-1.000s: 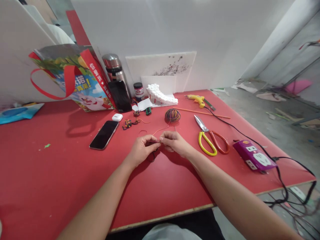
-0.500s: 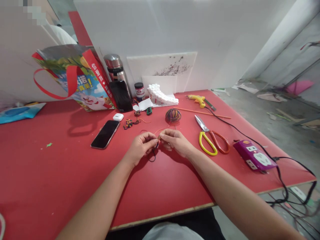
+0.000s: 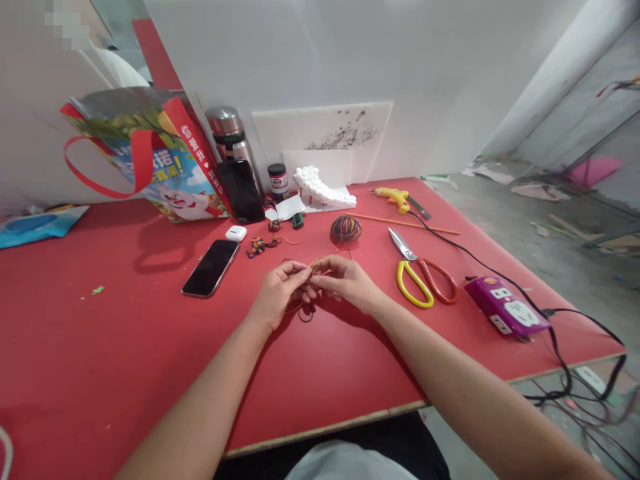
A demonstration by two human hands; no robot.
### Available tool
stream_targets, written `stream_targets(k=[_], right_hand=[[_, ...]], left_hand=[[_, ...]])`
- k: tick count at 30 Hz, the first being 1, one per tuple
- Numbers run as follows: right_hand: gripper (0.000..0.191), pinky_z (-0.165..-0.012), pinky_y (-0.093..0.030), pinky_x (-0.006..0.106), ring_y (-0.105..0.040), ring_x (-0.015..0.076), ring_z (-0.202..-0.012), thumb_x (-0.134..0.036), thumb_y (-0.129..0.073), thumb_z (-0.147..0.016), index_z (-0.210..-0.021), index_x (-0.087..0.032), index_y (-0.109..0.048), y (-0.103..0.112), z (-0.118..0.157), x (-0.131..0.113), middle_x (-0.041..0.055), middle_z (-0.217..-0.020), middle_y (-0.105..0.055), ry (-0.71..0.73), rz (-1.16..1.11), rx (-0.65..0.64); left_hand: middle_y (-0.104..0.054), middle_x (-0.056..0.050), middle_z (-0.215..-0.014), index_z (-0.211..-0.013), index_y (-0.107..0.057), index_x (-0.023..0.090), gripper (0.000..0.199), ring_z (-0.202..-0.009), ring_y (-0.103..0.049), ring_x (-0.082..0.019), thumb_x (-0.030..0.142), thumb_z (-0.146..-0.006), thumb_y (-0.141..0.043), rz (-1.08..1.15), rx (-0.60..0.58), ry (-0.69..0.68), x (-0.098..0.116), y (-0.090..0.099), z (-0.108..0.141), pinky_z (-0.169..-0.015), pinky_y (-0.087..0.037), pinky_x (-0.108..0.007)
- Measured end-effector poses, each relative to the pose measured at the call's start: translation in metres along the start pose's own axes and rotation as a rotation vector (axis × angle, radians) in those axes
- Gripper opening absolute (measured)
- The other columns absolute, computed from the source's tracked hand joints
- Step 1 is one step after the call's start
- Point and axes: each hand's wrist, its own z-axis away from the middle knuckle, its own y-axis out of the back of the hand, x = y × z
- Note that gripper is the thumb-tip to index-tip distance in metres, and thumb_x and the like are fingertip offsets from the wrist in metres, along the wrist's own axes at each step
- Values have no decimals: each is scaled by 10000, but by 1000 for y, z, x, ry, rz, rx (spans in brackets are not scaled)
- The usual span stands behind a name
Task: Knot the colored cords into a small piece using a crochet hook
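Note:
Over the red table, my left hand [image 3: 280, 288] and my right hand [image 3: 347, 280] meet fingertip to fingertip, both pinched on a thin multicoloured cord [image 3: 306, 319]. A dark loop of it hangs below the fingers, and an orange strand runs up between the hands toward the ball of cord [image 3: 345, 229]. Whatever knotted piece sits between the fingertips is mostly covered by them. Left of the ball lies a small knotted bundle of orange and black cord [image 3: 257, 247]. Scissors [image 3: 414, 268] with one yellow and one red handle lie right of my right hand.
A phone [image 3: 211, 268] and a white earbud case [image 3: 236, 233] lie at left. Behind stand a shopping bag [image 3: 185, 193], a steel flask [image 3: 225, 123] and a white beaded piece [image 3: 323, 190]. At right are a yellow glue gun [image 3: 395, 198], its cable, and a purple power strip [image 3: 507, 308].
My hands have come closer together, with the right fingers now overlapping the left fingertips. The hanging dark loop has shifted slightly, and an orange strand now shows under my left hand.

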Motion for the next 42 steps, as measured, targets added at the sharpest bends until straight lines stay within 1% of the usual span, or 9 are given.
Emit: stream_targets(k=[6, 13, 19, 24, 27, 30, 33, 38, 42], right_hand=[[369, -478, -320, 241, -467, 82, -520, -477, -855, -749, -857, -171, -678, -2, -2, 4, -27, -644, -624, 37, -7, 47], [272, -437, -261, 247, -396, 68, -444, -408, -792, -764, -776, -180, -645, -3, -2, 4, -31, -603, -600, 1, -28, 4], [275, -462, -309, 243, -492, 83, -465, -416, -766, -785, -804, -186, -615, 1, -4, 3, -38, -626, -605, 3, -24, 5], [280, -479, -355, 254, -594, 132, -505, -424, -748, -842, -825, -191, -594, -1, -3, 1, -30, -588, -614, -11, 1, -38], [316, -483, -361, 257, -587, 129, -501, -460, -754, -861, -812, -192, -594, -2, 0, -2, -18, -589, -634, -19, 21, -59], [326, -499, -371, 261, -596, 130, -513, -465, -744, -883, -788, -197, -586, 0, 2, -5, 9, -612, -677, -17, 81, -54], [287, -509, -369, 258, -604, 132, -529, -426, -718, -900, -793, -203, -574, 4, 2, -5, 14, -620, -694, -8, 128, -25], [236, -507, -375, 254, -559, 118, -503, -392, -685, -912, -814, -202, -586, 7, 1, -4, -4, -610, -687, 15, 150, -8], [244, -576, -465, 281, -653, 160, -570, -410, -674, -910, -808, -202, -597, 7, 1, -2, 10, -626, -693, 34, 148, -31]], left_hand=[[-735, -20, -648, -884, -608, 181, 402, -486, -653, -135, 481, -745, -838, -59, -13, 2, 0, -5, 4, -440, -482, -215], [-708, 9, -616, -938, -557, 203, 371, -473, -673, -154, 476, -820, -779, -138, -9, -19, 3, -7, 7, -410, -445, -203], [-713, 5, -657, -1160, -604, 192, 469, -491, -681, -181, 467, -819, -772, -162, -42, -9, 3, -7, 8, -413, -460, -241], [-564, 51, -485, -989, -772, 165, 311, -412, -485, -92, 415, -805, -789, -334, 92, -144, 0, -4, 3, -433, -381, -221], [-565, 45, -471, -940, -799, 166, 268, -392, -434, -83, 407, -826, -769, -377, 126, -167, 0, 0, 1, -426, -352, -228], [-641, 6, -530, -957, -794, 162, 305, -422, -499, -99, 447, -879, -721, -390, 129, -193, 1, 4, 0, -452, -395, -234], [-750, -44, -713, -1032, -778, 165, 356, -452, -542, -105, 484, -900, -693, -371, 167, -211, 2, 7, -1, -455, -413, -242], [-696, -18, -769, -991, -803, 185, 290, -569, -581, -125, 408, -805, -812, -508, 119, -273, 3, 8, -1, -545, -474, -257], [-690, -30, -825, -856, -795, 205, 144, -735, -657, -169, 327, -879, -721, -672, 62, -412, 2, 6, 0, -708, -510, -292]])
